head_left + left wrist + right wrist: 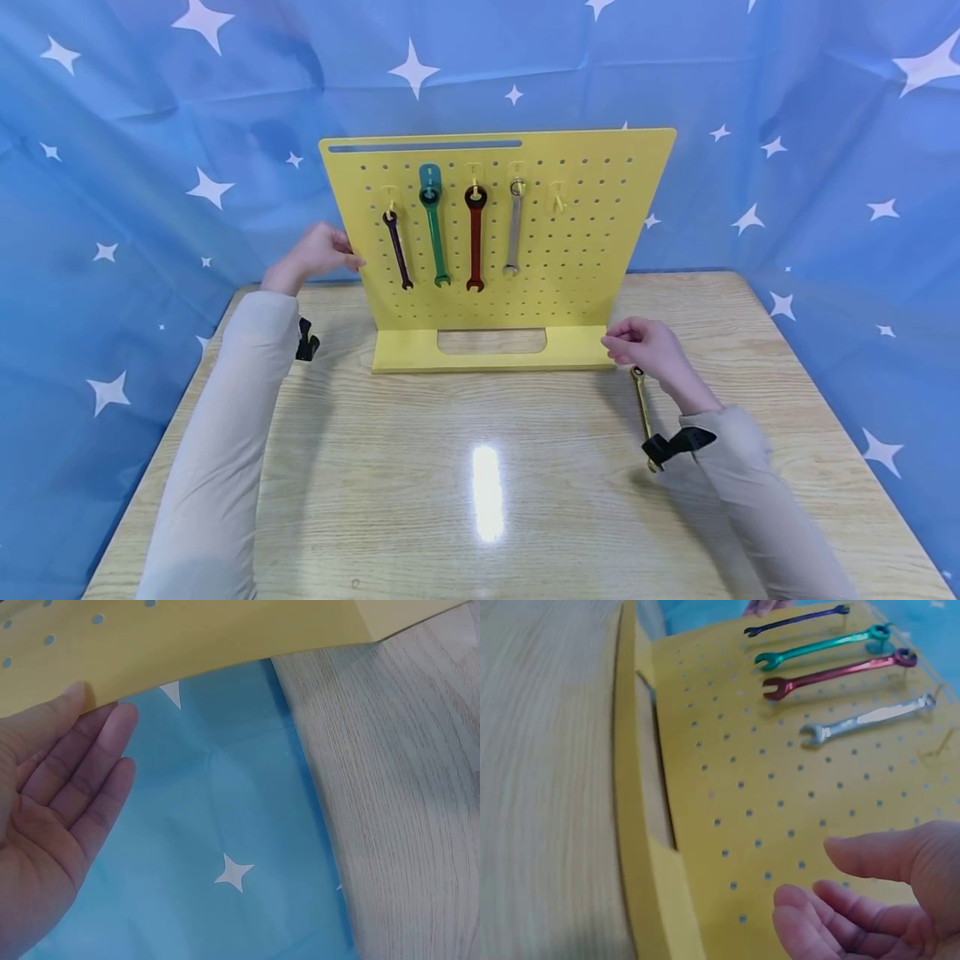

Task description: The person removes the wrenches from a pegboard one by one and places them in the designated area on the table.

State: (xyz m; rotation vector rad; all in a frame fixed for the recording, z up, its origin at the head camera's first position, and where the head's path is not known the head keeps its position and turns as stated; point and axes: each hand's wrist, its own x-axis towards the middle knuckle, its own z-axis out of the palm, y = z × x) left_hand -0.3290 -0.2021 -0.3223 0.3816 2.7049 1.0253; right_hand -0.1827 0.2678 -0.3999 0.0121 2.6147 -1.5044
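A yellow pegboard [555,283] stands upright on its base. My left hand [318,252] holds its left edge, thumb [64,709] on the front face and fingers behind. Beside the right end of the base is my right hand [645,343], its fingers loosely bent with nothing between them. Hanging on hooks are a dark purple wrench [398,250], a green wrench [436,237], a red wrench [476,237] and a silver wrench [514,229]. A gold wrench [642,404] lies on the table below the right hand, partly covered by the wrist strap.
To the right of the silver wrench, a bare yellow hook [558,198] sticks out of the board. The wooden table [405,483] runs under everything. A blue curtain with white stars [480,75] hangs behind and at both sides.
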